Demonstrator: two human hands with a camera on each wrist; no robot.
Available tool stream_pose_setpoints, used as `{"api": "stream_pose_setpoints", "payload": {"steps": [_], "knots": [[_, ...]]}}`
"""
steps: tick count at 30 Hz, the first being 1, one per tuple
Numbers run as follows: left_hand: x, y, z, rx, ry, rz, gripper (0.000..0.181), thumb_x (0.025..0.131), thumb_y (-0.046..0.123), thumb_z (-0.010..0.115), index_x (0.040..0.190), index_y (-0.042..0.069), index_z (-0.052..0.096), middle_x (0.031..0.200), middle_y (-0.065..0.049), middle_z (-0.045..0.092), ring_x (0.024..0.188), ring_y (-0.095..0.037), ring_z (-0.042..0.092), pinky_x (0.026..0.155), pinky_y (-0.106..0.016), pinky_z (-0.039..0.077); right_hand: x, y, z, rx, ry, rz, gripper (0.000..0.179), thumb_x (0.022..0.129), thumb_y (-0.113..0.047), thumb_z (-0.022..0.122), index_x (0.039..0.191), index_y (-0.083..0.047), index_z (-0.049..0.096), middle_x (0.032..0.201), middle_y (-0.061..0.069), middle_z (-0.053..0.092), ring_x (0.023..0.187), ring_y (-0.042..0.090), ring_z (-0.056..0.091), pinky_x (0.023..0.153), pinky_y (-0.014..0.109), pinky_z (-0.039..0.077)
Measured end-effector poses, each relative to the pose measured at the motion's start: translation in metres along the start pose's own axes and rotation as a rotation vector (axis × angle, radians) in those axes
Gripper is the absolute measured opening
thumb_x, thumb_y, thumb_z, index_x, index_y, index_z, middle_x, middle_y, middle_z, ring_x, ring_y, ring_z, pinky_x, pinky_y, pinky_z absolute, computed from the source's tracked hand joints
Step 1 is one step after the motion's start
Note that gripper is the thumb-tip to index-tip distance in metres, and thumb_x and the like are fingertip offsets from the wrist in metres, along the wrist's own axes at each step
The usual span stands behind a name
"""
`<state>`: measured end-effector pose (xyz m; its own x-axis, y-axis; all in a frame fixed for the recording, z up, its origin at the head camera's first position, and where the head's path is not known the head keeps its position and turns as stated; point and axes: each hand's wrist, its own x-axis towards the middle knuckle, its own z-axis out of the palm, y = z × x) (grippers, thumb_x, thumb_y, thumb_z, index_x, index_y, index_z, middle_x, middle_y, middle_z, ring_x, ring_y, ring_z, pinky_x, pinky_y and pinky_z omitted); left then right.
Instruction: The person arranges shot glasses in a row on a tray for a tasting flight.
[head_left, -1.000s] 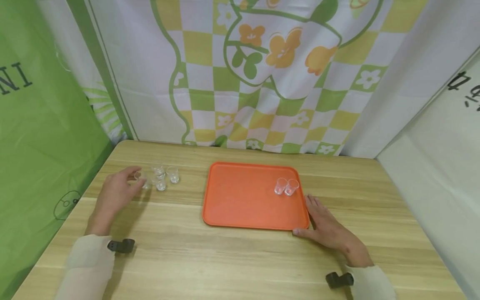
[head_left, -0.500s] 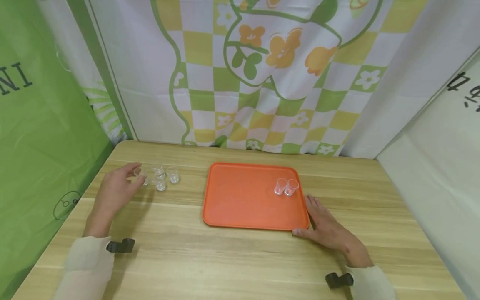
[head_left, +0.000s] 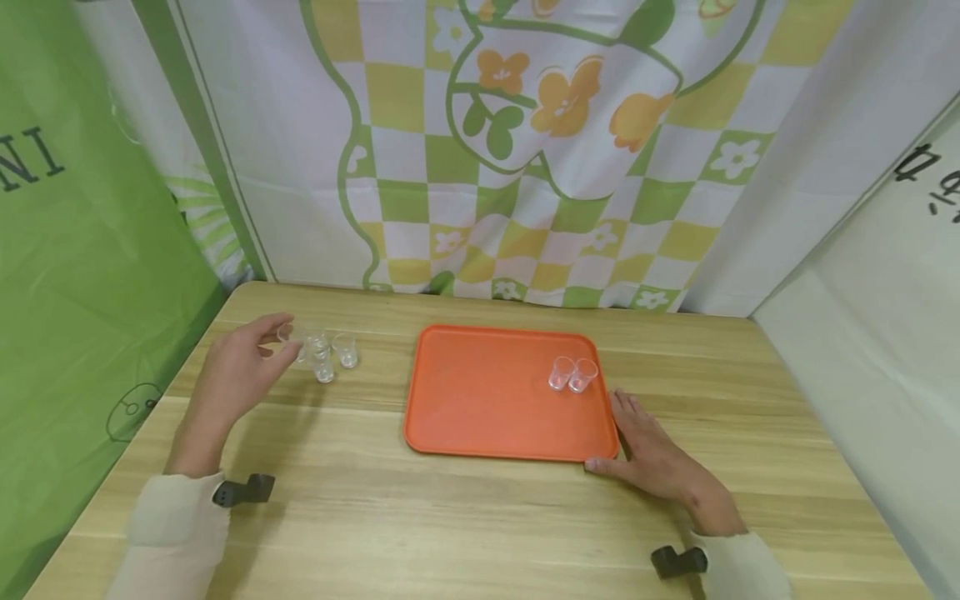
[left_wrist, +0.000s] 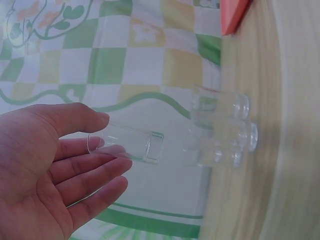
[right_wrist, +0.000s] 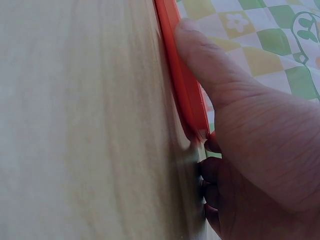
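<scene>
At the table's far left my left hand (head_left: 242, 367) pinches a small clear shot glass (left_wrist: 137, 142) near its rim, between thumb and fingers. The left wrist view shows this glass raised off the table. Just right of it stands a cluster of three similar clear glasses (head_left: 347, 350), upright, overlapping in that view. My right hand (head_left: 660, 458) rests at the near right corner of an orange-red tray (head_left: 487, 400). Its thumb touches the near edge, and its straight fingers lie along the right edge. Two clear glasses (head_left: 561, 374) stand side by side on the tray's right part.
The wooden table (head_left: 420, 525) carries the tray near its middle. A patterned curtain (head_left: 465, 192) hangs behind the table's back edge. Green cloth (head_left: 90, 292) borders the left side, and a white sheet (head_left: 885, 308) the right.
My left hand has lifted the pinched glass and shifted it slightly up and to the right. The right hand and the tray have stayed in place.
</scene>
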<state>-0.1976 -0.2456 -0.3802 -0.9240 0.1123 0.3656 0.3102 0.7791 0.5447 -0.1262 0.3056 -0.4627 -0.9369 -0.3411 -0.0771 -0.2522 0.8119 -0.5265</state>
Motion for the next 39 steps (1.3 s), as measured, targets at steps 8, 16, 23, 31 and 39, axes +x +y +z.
{"api": "stream_pose_setpoints", "payload": {"steps": [8,16,23,31,39], "knots": [[0.003,0.01,0.005,-0.009,0.006,0.035,0.042,0.098,0.017,0.07,0.133,-0.006,0.063,0.113,-0.026,0.071,0.086,-0.044,0.071,0.077,-0.057,0.058,-0.001,0.0,0.0,0.006,-0.004,0.006,0.112,0.091,-0.055,0.073,0.162,0.004,0.01,0.166,0.031,0.008,0.152,0.05,0.006,0.117,0.071,0.01],[0.005,0.022,0.015,-0.054,-0.015,0.068,0.038,0.098,0.015,0.069,0.13,-0.006,0.065,0.113,-0.025,0.072,0.089,-0.042,0.071,0.079,-0.055,0.058,0.0,-0.001,0.002,0.01,-0.004,0.004,0.111,0.092,-0.054,0.074,0.162,0.004,0.011,0.166,0.032,0.009,0.152,0.051,0.007,0.117,0.071,0.011],[0.01,0.032,0.025,-0.072,-0.039,0.075,0.038,0.098,0.014,0.069,0.13,-0.005,0.065,0.113,-0.022,0.072,0.091,-0.037,0.071,0.081,-0.052,0.058,0.0,0.0,0.002,0.009,-0.004,0.007,0.112,0.091,-0.055,0.074,0.163,0.004,0.011,0.166,0.031,0.008,0.152,0.05,0.006,0.117,0.071,0.01],[0.02,0.048,0.046,-0.103,-0.071,0.125,0.037,0.099,0.015,0.07,0.13,-0.004,0.067,0.112,-0.019,0.073,0.091,-0.033,0.07,0.081,-0.047,0.058,0.001,0.002,0.001,0.005,0.006,-0.01,0.112,0.091,-0.054,0.074,0.164,0.001,0.01,0.165,0.032,0.008,0.151,0.051,0.007,0.116,0.072,0.011],[0.026,0.062,0.069,-0.131,-0.124,0.157,0.038,0.096,0.015,0.074,0.129,-0.003,0.068,0.111,-0.017,0.074,0.097,-0.033,0.071,0.081,-0.045,0.06,0.001,0.001,0.001,0.008,0.007,-0.009,0.112,0.091,-0.054,0.074,0.164,0.001,0.01,0.165,0.032,0.009,0.152,0.051,0.007,0.116,0.072,0.01]]}}
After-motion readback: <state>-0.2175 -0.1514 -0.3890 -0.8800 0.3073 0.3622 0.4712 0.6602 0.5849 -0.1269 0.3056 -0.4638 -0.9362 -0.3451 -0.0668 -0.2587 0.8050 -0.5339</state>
